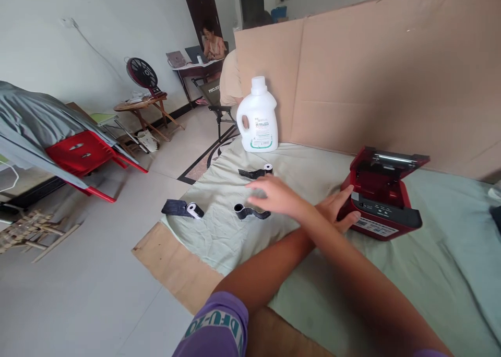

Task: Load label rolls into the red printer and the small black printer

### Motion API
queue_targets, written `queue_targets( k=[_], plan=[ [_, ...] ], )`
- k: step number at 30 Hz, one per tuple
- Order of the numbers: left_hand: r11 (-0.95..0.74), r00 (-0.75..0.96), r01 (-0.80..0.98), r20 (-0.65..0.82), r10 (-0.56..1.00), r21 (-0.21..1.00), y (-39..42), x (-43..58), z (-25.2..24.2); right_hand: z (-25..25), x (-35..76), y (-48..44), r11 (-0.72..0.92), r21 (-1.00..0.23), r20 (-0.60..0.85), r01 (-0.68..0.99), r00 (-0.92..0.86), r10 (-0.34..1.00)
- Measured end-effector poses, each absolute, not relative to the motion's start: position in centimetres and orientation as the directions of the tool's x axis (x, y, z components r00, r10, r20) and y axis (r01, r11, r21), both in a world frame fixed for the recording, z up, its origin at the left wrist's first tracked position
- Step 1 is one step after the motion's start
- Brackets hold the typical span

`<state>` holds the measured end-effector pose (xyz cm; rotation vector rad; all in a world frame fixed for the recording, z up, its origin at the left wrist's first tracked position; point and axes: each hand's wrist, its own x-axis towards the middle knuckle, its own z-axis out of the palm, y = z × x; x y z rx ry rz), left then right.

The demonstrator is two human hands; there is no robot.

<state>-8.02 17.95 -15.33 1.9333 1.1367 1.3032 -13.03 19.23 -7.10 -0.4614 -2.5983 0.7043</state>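
Observation:
My left arm reaches across to the right under my right forearm. My left hand (340,208) grips the left side of a red and black printer (385,203), thumb on its front, fingers toward its rear. The printer's lid stands raised. My right hand (276,192) hovers over the cloth with fingers apart and nothing in them. Near it lie three small paper rolls, black outside, with loose tails: one roll (268,169) just beyond the fingers, one roll (239,210) below and left of them, and another roll (194,211) farther left.
A white detergent bottle (258,117) stands at the back of the pale green cloth (305,158), before a cardboard panel (352,80). At left are a red chair (82,153) and a fan (143,74) on a small table. A person (214,46) sits at a far desk.

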Motion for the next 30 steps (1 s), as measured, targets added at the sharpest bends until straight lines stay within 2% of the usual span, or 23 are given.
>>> queue_targets(
  k=[3,5,8,12,15,17,20,22,24,26,30],
  plan=[
    [-0.494,0.161,0.353,0.469,0.868,0.794,17.3,-8.1,-14.6,-8.6,-15.2,16.3,0.911,-0.393,0.2,0.126,-0.955,0.219],
    [-0.496,0.168,0.35,0.468,0.868,0.794,17.1,-8.2,-14.4,-9.4,-16.1,15.7,0.919,-0.371,0.168,0.131,-0.964,0.205],
    [-0.485,0.162,0.348,0.458,0.874,0.802,17.4,-8.2,-14.6,-8.8,-15.7,16.8,0.825,-0.549,0.264,0.13,-0.91,0.319],
    [-0.491,0.194,0.332,0.451,0.871,0.805,18.0,-8.2,-15.5,-5.5,-11.1,19.5,0.572,-0.819,0.362,0.043,-0.734,0.574],
    [-0.456,0.159,0.379,0.429,0.889,0.805,18.1,-8.0,-16.2,-3.0,-4.0,21.1,0.448,-0.894,0.333,0.026,-0.632,0.7],
    [-0.446,0.137,0.396,0.428,0.893,0.803,18.0,-8.0,-16.5,-2.1,1.7,22.0,0.443,-0.884,0.29,0.149,-0.569,0.77],
    [-0.488,0.144,0.388,0.472,0.87,0.782,17.8,-7.9,-16.4,-2.2,9.1,23.6,0.446,-0.775,0.152,0.448,-0.554,0.819],
    [-0.52,0.157,0.409,0.504,0.849,0.75,17.6,-7.9,-16.0,-3.0,11.8,24.7,0.414,-0.619,0.098,0.668,-0.457,0.884],
    [-0.554,0.172,0.465,0.543,0.822,0.691,17.4,-7.8,-15.6,-3.9,12.7,25.6,0.354,-0.459,0.076,0.815,-0.362,0.929],
    [-0.595,0.196,0.541,0.599,0.776,0.594,17.2,-7.6,-15.3,-4.8,12.3,26.1,0.322,-0.365,0.056,0.873,-0.325,0.944],
    [-0.618,0.221,0.676,0.69,0.689,0.401,16.9,-7.2,-15.2,-6.3,11.1,26.4,0.293,-0.312,0.017,0.904,-0.304,0.953]
  ],
)
